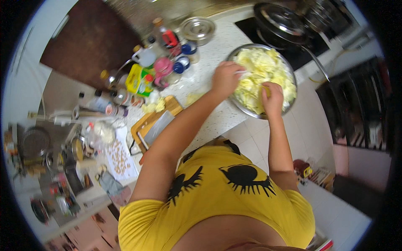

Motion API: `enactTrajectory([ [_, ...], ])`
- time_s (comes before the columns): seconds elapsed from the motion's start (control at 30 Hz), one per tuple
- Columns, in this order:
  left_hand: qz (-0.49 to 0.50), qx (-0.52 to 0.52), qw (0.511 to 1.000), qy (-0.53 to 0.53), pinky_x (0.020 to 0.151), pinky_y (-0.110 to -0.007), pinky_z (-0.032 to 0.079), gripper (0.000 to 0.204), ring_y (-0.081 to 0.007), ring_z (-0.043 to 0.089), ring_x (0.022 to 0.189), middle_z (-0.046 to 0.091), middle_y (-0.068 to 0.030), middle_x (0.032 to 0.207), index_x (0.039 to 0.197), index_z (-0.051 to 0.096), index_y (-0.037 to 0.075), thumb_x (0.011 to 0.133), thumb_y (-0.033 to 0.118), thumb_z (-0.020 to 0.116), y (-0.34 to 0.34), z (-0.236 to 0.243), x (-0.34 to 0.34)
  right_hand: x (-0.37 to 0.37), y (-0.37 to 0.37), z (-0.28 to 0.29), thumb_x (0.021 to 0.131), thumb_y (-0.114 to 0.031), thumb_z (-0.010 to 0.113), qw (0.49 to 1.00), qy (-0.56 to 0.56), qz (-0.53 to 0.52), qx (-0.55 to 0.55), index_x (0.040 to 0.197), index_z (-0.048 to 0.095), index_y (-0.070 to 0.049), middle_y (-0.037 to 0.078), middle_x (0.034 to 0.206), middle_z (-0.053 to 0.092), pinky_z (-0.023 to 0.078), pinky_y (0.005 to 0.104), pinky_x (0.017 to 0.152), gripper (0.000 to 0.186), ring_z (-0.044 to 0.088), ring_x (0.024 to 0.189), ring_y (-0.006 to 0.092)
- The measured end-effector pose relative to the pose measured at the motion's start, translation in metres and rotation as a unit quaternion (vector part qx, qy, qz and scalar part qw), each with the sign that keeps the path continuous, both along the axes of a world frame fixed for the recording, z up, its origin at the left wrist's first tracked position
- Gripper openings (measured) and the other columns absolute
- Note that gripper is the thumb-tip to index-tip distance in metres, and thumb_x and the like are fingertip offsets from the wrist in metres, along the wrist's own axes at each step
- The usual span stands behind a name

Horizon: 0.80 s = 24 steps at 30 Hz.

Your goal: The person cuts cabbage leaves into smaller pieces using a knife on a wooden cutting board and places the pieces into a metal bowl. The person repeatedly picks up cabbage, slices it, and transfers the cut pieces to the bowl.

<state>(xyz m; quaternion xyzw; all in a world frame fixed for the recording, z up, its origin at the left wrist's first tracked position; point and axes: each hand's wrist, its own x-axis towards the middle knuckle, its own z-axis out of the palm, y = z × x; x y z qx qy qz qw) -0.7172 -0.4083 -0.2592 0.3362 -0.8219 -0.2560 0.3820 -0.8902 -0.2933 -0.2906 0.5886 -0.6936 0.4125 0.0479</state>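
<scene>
Nearest is the person's yellow shirt (pixel 217 201), from which both forearms run up and away to a round metal bowl (pixel 289 71) heaped with pale chopped cabbage (pixel 261 69). The bowl sits on the speckled white desk (pixel 209 81) at its right edge, part of its rim overhanging the tiled floor (pixel 310 121). Being round, it has no clear long axis; its open mouth faces up.

The left hand (pixel 225 78) rests on the bowl's left rim, fingers curled and pinching a pale strip of cabbage. The right hand (pixel 272 98) is at the near rim, closed on a small piece of cabbage.

Left of the forearms a wooden board (pixel 144 125) lies on the desk with a cleaver (pixel 159 127) on it, its blade running diagonally toward the bowl. Cabbage scraps (pixel 155 104) lie just beyond the board. Farther left and back stands a crowd of bottles and jars (pixel 159 67), close to the left hand but not touching it. A metal lid (pixel 197 28) lies behind them. Beyond the bowl, a dark pan (pixel 280 21) sits on the black stove (pixel 272 33), its handle passing just beside the bowl's far right rim.
</scene>
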Motion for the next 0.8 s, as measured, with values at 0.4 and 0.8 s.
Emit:
enactTrajectory([
  [0.4,0.016,0.043,0.999,-0.023,0.093,-0.042,0.043,0.042,-0.0353,0.052,0.111,0.054,-0.0172,0.122,0.119,0.054,0.004,0.078,0.001,0.057,0.055,-0.020,0.104,0.047,0.031,0.024,0.081,0.003,0.060,0.992,-0.100,0.069,-0.026,0.103,0.061,0.000,0.014,0.105,0.063,0.046,0.0341,0.087,0.023,0.060,0.098,0.0276],
  [0.8,0.348,0.130,0.887,-0.275,0.087,-0.045,0.044,0.059,-0.0402,0.052,0.101,0.051,-0.0222,0.113,0.119,0.052,-0.001,0.061,0.000,0.062,0.187,-0.107,0.344,0.295,-0.093,-0.053,0.086,-0.020,0.060,0.868,-0.155,0.366,0.299,0.109,0.059,0.000,0.021,0.100,0.063,0.049,0.0412,0.078,0.031,0.061,0.092,0.0347],
])
